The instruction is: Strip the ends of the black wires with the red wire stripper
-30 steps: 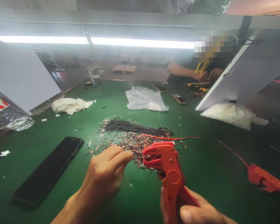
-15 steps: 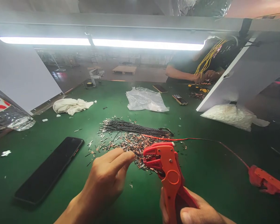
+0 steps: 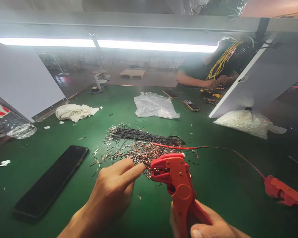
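Note:
My right hand (image 3: 208, 219) is wrapped around the handles of a red and orange wire stripper (image 3: 182, 188), its jaws pointing left. Facing those jaws, my left hand (image 3: 116, 185) has thumb and forefinger pinched on a thin black wire (image 3: 148, 170). Only a short piece of the wire shows between my fingertips and the jaws. Just beyond, a bundle of black wires (image 3: 141, 135) with bare ends lies on the green table. Between bundle and hands is a heap of cut wire scraps (image 3: 139, 152), copper and black.
A black phone (image 3: 52, 180) lies at left, near a plastic bottle (image 3: 17, 127) and a white cloth (image 3: 75, 112). Beyond the wires is a clear plastic bag (image 3: 155, 105). At right, a red cord (image 3: 213, 147) runs to a second red tool (image 3: 285, 191). A co-worker's hands (image 3: 221, 81) handle yellow wires.
The wire stripper has shifted slightly left, and the gap between its jaws and my left fingertips has narrowed. My left hand keeps its pinch.

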`<action>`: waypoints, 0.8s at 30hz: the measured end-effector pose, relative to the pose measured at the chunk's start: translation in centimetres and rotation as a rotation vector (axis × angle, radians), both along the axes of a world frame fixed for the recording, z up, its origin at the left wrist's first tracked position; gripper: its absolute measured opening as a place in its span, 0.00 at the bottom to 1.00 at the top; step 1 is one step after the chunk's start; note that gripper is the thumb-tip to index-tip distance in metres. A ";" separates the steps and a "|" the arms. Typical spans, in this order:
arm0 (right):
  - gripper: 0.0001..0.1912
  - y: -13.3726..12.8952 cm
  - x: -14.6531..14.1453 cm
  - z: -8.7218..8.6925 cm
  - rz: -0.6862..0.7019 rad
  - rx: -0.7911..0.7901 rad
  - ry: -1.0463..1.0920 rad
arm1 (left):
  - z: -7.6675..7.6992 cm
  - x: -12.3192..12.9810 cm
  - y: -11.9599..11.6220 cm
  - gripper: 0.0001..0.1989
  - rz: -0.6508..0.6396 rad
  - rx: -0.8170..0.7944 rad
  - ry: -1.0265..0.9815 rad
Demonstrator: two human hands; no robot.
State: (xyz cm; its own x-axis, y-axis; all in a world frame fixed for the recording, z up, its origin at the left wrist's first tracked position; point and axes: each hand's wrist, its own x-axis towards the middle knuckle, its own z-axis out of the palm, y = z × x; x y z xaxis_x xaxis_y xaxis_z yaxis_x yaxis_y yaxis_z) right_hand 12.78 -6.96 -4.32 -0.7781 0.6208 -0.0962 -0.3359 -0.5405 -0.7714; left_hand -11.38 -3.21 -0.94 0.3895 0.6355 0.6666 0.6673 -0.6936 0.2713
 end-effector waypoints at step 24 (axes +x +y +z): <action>0.26 -0.9 0.7 -3.5 -0.119 0.084 -0.241 | 0.0 0.3 -0.1 0.11 -0.039 -0.048 0.062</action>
